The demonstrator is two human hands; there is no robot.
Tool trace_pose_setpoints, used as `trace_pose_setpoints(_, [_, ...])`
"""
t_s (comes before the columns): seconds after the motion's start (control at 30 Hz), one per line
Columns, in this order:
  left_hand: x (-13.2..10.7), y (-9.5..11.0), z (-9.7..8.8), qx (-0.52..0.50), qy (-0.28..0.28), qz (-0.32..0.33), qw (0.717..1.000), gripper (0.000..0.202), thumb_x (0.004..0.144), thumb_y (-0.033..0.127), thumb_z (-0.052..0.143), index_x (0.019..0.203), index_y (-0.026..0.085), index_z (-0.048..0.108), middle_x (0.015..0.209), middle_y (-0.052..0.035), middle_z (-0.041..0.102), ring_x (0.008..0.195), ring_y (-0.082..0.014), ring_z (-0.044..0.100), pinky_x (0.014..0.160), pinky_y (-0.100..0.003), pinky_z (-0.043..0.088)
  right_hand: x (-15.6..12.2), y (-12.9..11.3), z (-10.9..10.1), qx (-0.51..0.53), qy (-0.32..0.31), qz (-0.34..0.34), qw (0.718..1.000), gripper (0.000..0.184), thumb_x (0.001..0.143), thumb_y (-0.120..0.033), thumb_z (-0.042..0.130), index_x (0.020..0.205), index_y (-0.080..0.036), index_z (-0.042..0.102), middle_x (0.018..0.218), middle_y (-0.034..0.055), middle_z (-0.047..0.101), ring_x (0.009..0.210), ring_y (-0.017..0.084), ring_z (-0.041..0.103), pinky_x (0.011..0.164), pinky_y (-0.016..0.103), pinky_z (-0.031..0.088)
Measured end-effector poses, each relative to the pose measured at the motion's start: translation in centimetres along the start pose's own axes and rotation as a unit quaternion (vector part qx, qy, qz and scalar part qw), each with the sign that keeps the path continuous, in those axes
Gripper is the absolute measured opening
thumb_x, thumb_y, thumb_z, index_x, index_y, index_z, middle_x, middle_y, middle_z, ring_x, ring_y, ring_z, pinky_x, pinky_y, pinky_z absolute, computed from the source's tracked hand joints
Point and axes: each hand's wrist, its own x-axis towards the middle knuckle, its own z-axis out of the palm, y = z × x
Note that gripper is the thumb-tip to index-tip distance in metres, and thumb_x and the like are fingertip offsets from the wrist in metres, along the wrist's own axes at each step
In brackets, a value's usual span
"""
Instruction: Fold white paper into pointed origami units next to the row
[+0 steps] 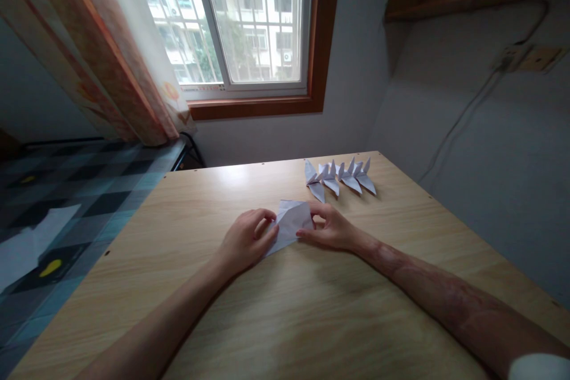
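Note:
A partly folded white paper (291, 222) lies on the wooden table (312, 309), near its middle. My left hand (247, 240) pinches the paper's left edge with curled fingers. On the other side, my right hand (329, 227) grips the paper's right edge, thumb underneath and fingers bent over the top. Just beyond my right hand, several finished white paper cranes (341, 177) stand in a row on the table.
A window (249, 24) with a brown frame is ahead, with a patterned curtain (102, 53) on its left. Left of the table is a bed with a checked cover (80, 190) and a white sheet (27, 243). A grey wall runs along the right.

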Motion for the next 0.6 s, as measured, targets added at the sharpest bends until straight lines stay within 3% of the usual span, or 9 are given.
trace_pose_setpoints(0.13, [-0.1, -0.7, 0.2, -0.02, 0.038, -0.029, 0.999, 0.019, 0.101, 0.028, 0.062, 0.118, 0.022, 0.069, 0.109, -0.008, 0.079, 0.098, -0.0254, 0.074, 0.091, -0.039, 0.056, 0.2, -0.3, -0.1, 0.035, -0.001, -0.001, 0.999, 0.035, 0.1, -0.053, 0.077, 0.103, -0.019, 0.075, 0.099, 0.0067, 0.071, 0.09, 0.021, 0.063, 0.08, 0.032, 0.06])
trace_pose_setpoints(0.33, [-0.1, -0.5, 0.1, -0.037, 0.026, 0.048, 0.998, 0.017, 0.101, 0.023, 0.061, 0.117, 0.024, 0.069, 0.132, -0.0113, 0.075, 0.123, -0.0279, 0.071, 0.109, -0.046, 0.055, 0.3, 0.7, 0.6, 0.109, -0.008, 0.03, 0.994, 0.035, 0.102, -0.052, 0.073, 0.114, -0.019, 0.077, 0.109, 0.0079, 0.075, 0.102, 0.024, 0.07, 0.092, 0.036, 0.061])
trace_pose_setpoints(0.47, [-0.1, -0.5, 0.3, 0.009, 0.022, 0.053, 0.998, 0.02, 0.1, 0.023, 0.063, 0.119, 0.025, 0.069, 0.135, -0.0105, 0.075, 0.121, -0.0286, 0.073, 0.108, -0.046, 0.056, 0.3, 0.2, 0.1, 0.079, -0.045, -0.001, 0.996, 0.034, 0.103, -0.049, 0.074, 0.114, -0.017, 0.076, 0.11, 0.0086, 0.076, 0.103, 0.025, 0.071, 0.094, 0.037, 0.058])
trace_pose_setpoints(0.6, [0.1, -0.8, 0.4, 0.026, 0.01, 0.041, 0.999, 0.015, 0.102, 0.023, 0.062, 0.112, 0.025, 0.072, 0.123, -0.0083, 0.08, 0.112, -0.0279, 0.074, 0.101, -0.044, 0.057, 0.3, -1.1, -0.7, 0.001, -0.073, -0.035, 0.997, 0.032, 0.106, -0.047, 0.07, 0.117, -0.018, 0.075, 0.115, 0.009, 0.075, 0.102, 0.025, 0.069, 0.093, 0.036, 0.055])
